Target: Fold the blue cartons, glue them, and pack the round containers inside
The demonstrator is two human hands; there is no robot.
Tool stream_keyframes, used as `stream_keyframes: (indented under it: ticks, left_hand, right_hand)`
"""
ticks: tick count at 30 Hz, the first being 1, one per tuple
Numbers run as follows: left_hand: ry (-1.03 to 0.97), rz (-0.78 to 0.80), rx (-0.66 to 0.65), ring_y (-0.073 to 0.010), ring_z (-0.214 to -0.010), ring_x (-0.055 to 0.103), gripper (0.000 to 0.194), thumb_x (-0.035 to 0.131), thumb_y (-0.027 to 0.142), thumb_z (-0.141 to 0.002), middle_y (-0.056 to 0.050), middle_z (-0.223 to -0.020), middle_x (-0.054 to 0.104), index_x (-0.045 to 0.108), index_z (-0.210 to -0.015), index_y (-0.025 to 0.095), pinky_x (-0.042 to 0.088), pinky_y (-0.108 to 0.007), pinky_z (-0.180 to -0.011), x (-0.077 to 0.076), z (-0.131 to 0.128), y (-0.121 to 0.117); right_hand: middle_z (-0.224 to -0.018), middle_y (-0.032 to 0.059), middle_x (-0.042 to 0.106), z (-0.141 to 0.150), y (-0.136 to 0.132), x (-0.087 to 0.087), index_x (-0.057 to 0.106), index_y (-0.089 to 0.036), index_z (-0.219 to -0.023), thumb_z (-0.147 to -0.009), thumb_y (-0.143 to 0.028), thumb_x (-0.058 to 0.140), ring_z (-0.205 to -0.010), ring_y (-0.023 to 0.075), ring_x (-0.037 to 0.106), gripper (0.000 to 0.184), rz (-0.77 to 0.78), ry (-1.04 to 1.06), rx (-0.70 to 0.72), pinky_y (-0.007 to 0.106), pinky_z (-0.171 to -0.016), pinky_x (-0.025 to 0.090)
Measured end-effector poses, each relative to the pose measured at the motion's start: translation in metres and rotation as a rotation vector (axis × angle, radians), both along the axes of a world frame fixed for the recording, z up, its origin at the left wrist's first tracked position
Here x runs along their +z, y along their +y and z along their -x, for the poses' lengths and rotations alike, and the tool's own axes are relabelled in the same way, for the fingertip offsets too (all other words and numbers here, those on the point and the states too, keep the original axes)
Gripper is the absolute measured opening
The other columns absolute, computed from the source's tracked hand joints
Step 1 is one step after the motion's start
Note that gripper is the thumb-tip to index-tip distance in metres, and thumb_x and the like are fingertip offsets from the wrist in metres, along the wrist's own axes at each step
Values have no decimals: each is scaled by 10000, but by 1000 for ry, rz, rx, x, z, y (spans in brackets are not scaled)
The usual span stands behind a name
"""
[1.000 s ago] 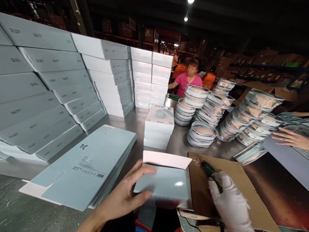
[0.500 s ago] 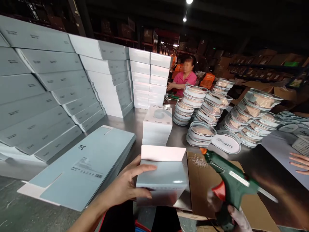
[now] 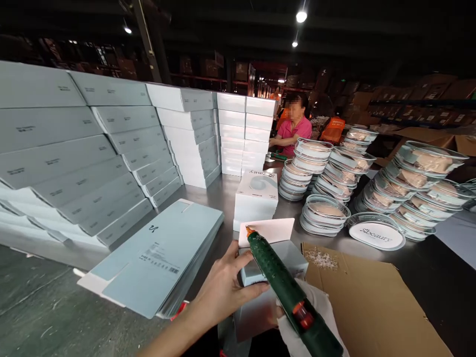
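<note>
In the head view, my left hand point(image 3: 226, 277) grips the near left side of a pale blue box point(image 3: 293, 250), its thumb and fingers around the edge. One flap point(image 3: 273, 230) of the box stands up, its pale inner face toward me. My right hand point(image 3: 322, 310), in a white glove, is closed round a green hot glue gun point(image 3: 277, 267). The orange nozzle points at the left end of the raised flap; whether it touches cannot be made out. The gun's body covers part of the box, and its trigger is hidden.
Flat blue cartons point(image 3: 167, 248) lie stacked at the left, before a wall of boxes point(image 3: 74, 144). A short stack of printed boxes point(image 3: 256, 198) stands ahead. Clear oval cases point(image 3: 323, 213) are piled at the right behind a cardboard sheet point(image 3: 372, 287). A co-worker in pink point(image 3: 295, 129) is beyond.
The glue gun has swung left from above the cardboard sheet to the box's raised flap. My left hand still holds the box. The camera view has shifted.
</note>
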State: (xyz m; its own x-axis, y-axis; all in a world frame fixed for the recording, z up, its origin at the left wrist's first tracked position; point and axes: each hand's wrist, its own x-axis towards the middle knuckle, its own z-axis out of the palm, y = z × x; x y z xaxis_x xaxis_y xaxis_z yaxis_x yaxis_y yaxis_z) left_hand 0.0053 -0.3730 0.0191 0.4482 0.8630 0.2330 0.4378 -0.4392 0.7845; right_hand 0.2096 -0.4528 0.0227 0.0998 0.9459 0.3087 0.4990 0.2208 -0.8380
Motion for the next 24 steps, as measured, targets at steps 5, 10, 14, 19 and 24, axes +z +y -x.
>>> stream_keyframes:
  ticks: [5,10,14,19,24]
  left_hand:
    - [-1,2,30,-302,-942,734,478,783,362,-826,-136,-1247,648,720,-1290,267,617,-414,-814,-7,3,-1]
    - [-91,-3,40,-357,-1144,685,451,783,383,-827,-126,-1273,640,726,-1261,277,601,-458,-935,-16,7,2]
    - [-128,7,9,-329,-1105,702,454,803,371,-821,-96,-1174,669,730,-1262,295,615,-431,-923,-20,12,6]
    - [-133,-62,-82,-342,-1230,649,503,840,326,-804,-109,-1302,655,730,-1294,315,567,-445,-1028,-32,23,15]
    - [-93,-46,-198,-359,-1269,632,534,871,308,-780,-126,-1375,629,735,-1297,310,547,-446,-1055,-32,30,23]
  right_hand:
    - [-615,10,703,-11,5,0,704,-260,-690,-722,-288,693,-543,229,649,44,-12,-105,-138,330,-525,546]
    - [-572,5,683,-28,3,-9,723,-272,-660,-662,-331,739,-537,238,638,61,29,29,-293,351,-560,573]
    - [-541,28,665,-38,-10,-2,725,-260,-651,-706,-515,742,-520,237,629,262,122,195,-195,359,-543,572]
    - [-607,55,711,-75,-19,-15,775,-208,-733,-666,-578,801,-560,229,686,377,281,928,-96,346,-571,603]
    - [-810,72,823,-146,-29,-45,798,-238,-771,-624,-524,880,-813,307,801,332,460,890,-405,374,-667,650]
